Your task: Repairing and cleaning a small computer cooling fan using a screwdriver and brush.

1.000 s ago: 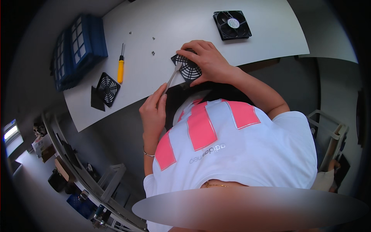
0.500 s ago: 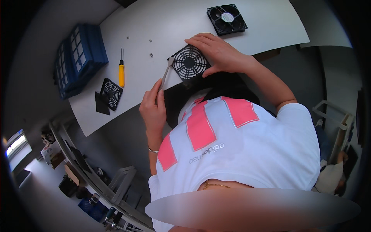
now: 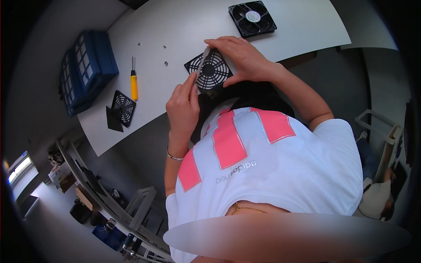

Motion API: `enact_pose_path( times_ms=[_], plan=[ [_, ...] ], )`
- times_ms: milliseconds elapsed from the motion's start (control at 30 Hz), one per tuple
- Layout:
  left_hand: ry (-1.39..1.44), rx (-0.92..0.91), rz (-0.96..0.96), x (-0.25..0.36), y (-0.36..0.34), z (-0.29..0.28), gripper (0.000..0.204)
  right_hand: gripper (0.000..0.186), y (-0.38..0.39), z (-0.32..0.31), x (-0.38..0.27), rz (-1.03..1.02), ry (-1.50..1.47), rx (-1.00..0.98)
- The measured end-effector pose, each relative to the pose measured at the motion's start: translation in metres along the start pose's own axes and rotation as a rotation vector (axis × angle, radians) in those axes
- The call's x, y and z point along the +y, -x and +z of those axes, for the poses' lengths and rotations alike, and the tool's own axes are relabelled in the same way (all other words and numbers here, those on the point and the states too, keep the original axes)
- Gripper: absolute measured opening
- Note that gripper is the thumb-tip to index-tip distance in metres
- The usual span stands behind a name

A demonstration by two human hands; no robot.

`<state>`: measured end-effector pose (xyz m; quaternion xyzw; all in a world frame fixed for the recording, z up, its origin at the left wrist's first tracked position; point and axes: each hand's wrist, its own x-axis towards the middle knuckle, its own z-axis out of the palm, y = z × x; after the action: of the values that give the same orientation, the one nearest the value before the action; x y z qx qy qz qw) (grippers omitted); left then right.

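At the table's near edge lies a black square fan guard [image 3: 212, 72] with a ringed grille. My right hand [image 3: 245, 58] grips it from the right, thumb at the near corner and fingers at the far one. Closed on a slim grey brush [image 3: 200, 66], shaped like a toothbrush, my left hand [image 3: 183, 105] lays it across the guard's left part. The brush head reaches the guard's far edge, close to my right fingertips. Whether its bristles touch the grille I cannot tell.
A black fan [image 3: 252, 18] lies at the far right of the white table [image 3: 175, 22]. Leftward are three small screws [image 3: 165, 63], a yellow screwdriver [image 3: 134, 85], another guard [image 3: 124, 107], a thin black panel [image 3: 113, 119] and blue bins [image 3: 98, 57]. Another person [image 3: 375, 197] is at the right.
My left hand has moved up and right, taking the brush from the guard's left corner to its far edge. My right hand keeps its hold on the guard.
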<state>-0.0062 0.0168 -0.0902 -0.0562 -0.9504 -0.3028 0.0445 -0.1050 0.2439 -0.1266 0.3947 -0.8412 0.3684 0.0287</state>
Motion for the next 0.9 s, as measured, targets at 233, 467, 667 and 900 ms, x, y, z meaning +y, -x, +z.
enact_pose_path(
  times_ms=[233, 467, 667, 900],
  plan=[
    [0.030, 0.004, 0.145, -0.002, 0.007, 0.001, 0.032, 0.119, -0.001, -0.003, -0.002, 0.007, -0.020, 0.010],
    [-0.030, 0.008, 0.014, 0.002, -0.004, 0.007, 0.028, 0.122, -0.002, -0.005, 0.000, -0.001, -0.086, 0.026],
    [0.060, 0.066, 0.013, 0.001, -0.003, 0.007, 0.028, 0.120, -0.006, -0.006, 0.001, 0.042, -0.108, -0.052],
    [0.074, -0.023, 0.096, -0.004, 0.005, 0.009, 0.029, 0.108, -0.006, -0.001, 0.002, 0.037, -0.073, -0.023]
  ],
)
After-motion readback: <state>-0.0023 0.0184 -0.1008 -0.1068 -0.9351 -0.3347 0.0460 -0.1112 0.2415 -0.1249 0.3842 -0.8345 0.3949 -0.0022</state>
